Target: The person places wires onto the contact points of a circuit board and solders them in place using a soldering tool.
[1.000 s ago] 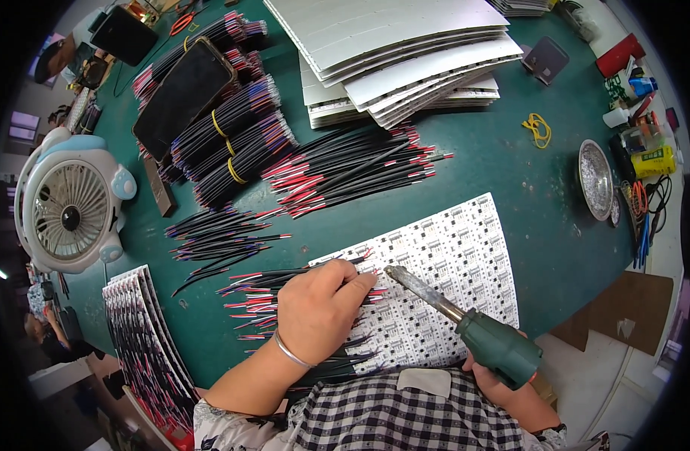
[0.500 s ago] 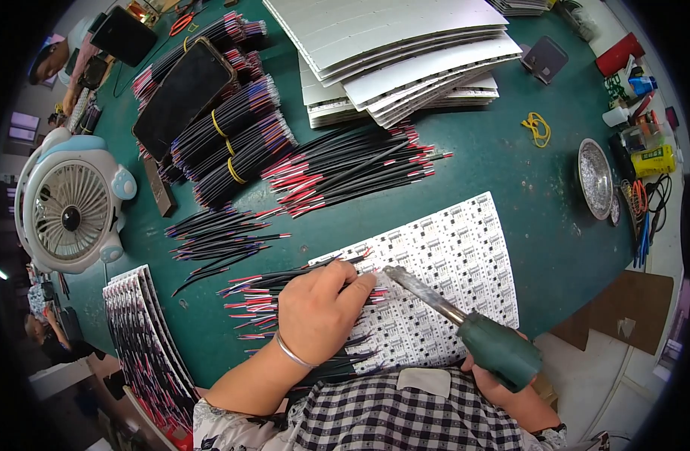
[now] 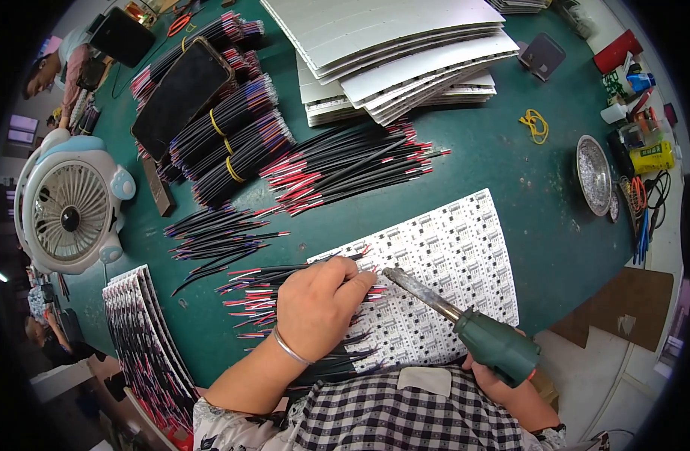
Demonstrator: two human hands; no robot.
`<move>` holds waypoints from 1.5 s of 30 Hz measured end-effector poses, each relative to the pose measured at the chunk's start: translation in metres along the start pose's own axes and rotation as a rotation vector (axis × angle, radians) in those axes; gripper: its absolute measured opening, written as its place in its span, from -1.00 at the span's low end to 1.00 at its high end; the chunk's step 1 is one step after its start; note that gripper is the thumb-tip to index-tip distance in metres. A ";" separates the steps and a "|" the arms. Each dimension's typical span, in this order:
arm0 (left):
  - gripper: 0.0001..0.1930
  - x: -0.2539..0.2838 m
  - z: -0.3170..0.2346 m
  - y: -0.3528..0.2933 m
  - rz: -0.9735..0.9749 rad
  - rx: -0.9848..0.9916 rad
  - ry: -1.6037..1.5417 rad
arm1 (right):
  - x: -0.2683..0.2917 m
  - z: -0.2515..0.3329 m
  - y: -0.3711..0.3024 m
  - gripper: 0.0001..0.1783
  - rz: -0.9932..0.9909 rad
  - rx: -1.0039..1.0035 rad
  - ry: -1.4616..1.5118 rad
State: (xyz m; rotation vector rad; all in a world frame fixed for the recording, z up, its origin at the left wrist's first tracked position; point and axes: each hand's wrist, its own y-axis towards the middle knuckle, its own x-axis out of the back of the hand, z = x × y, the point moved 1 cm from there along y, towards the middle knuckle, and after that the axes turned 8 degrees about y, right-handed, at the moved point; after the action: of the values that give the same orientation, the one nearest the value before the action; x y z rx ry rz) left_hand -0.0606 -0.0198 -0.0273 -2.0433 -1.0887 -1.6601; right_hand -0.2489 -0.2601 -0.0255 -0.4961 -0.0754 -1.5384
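Note:
My left hand point(image 3: 318, 301) is closed in a pinch over a white circuit board sheet point(image 3: 457, 248), its fingertips on a thin wire mostly hidden under them. Around that hand, rows of short black wires point(image 3: 262, 297) with red and white ends reach over the sheet's left part. My right hand point(image 3: 491, 383) grips the green handle of a soldering iron point(image 3: 499, 349). The iron's metal tip points left over the sheet, just right of my left fingertips; whether it touches the sheet I cannot tell.
Loose wires point(image 3: 352, 169) and bundles tied with yellow bands point(image 3: 224, 143) lie beyond, a phone point(image 3: 183, 94) on top. Stacked white sheets point(image 3: 405, 45) stand at the back. A fan point(image 3: 70, 214) is left, wired boards point(image 3: 146, 338) below it, a metal dish point(image 3: 593, 177) right.
The soldering iron's tip stays close to my left fingertips, its handle shifted very slightly. My left hand keeps its pinch. At the far upper left, another person has leaned and moved an arm.

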 end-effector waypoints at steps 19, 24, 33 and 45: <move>-0.65 0.014 -0.002 -0.005 0.039 -0.026 -0.083 | -0.008 -0.003 -0.016 -0.36 -0.172 0.129 0.482; -0.67 0.038 -0.021 -0.014 -0.147 -0.101 0.029 | -0.007 -0.009 -0.018 -0.37 -0.177 0.170 0.536; -0.79 -0.002 -0.019 -0.022 -0.063 -0.052 0.075 | -0.006 -0.008 -0.022 -0.71 -0.103 0.148 0.105; -0.81 -0.004 -0.018 -0.021 -0.056 -0.083 0.095 | -0.008 -0.002 -0.015 -0.75 -0.044 0.126 -0.063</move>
State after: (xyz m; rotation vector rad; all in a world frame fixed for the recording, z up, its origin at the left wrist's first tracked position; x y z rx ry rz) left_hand -0.0886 -0.0189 -0.0304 -1.9770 -1.0716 -1.8389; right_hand -0.2640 -0.2524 -0.0259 -0.4450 -0.2323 -1.5498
